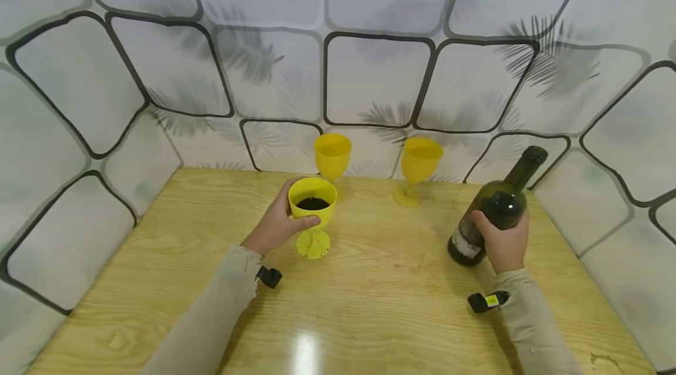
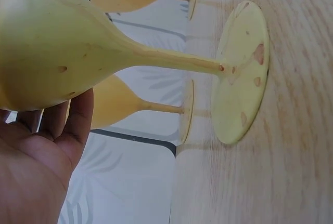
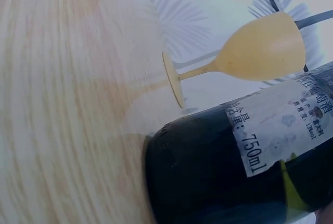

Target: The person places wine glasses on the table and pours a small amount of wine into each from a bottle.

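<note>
On my feed the left hand (image 1: 277, 221) is curled round a goblet (image 2: 62, 42) of dark liquid (image 1: 313, 203); the right hand (image 1: 504, 243) grips a tilted bottle (image 1: 495, 198), well apart. Holding seems the step; moving calls for levelness.

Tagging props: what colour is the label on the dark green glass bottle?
The label is whitish with dark print, clearest in the right wrist view.

Three goblets (image 1: 325, 222) (image 1: 333, 155) (image 1: 419, 161), one bottle (image 1: 499, 202), two hands (image 1: 280, 219) (image 1: 507, 246)
The three goblets split into one held and two standing behind it; the two hands are one left, one right. Add two sleeves (image 1: 211, 304) (image 1: 533, 316), two black devices (image 1: 270, 277) (image 1: 479, 303), one at each wrist, and one wooden table (image 1: 369, 304).
</note>
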`<state>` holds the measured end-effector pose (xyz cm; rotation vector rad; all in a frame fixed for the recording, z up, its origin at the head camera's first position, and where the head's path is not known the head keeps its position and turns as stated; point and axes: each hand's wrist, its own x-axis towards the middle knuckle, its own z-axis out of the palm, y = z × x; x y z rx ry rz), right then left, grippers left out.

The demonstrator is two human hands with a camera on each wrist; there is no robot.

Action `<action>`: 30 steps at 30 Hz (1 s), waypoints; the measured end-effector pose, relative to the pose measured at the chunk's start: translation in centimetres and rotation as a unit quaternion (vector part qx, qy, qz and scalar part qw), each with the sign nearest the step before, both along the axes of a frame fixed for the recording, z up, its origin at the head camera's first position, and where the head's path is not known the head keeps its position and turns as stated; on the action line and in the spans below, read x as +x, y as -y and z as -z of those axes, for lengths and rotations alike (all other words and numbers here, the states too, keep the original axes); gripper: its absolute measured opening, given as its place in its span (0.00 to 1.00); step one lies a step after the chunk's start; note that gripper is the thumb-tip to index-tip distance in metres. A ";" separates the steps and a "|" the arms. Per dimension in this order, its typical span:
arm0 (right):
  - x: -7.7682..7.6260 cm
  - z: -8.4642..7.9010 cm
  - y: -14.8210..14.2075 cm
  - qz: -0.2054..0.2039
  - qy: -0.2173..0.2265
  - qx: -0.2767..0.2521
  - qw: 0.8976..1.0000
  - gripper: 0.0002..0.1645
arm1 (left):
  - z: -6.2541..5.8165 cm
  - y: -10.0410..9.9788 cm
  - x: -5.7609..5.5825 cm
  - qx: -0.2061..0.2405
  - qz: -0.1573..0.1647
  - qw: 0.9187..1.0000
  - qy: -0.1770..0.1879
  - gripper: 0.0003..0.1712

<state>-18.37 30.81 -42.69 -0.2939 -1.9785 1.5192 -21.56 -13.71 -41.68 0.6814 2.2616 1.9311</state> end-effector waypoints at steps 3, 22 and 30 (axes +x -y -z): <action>0.0 0.0 0.0 0.000 -0.009 -0.006 1.000 0.52 | 0.0 -0.1 0.0 -0.005 0.001 1.000 -0.004 0.45; -0.2 0.2 0.0 -0.009 -0.020 0.005 1.000 0.51 | 0.1 -0.7 0.9 -0.011 -0.008 1.000 -0.005 0.53; -0.1 0.3 -0.1 -0.015 -0.029 -0.004 0.999 0.52 | 0.7 -1.0 1.2 -0.041 -0.033 0.999 0.000 0.47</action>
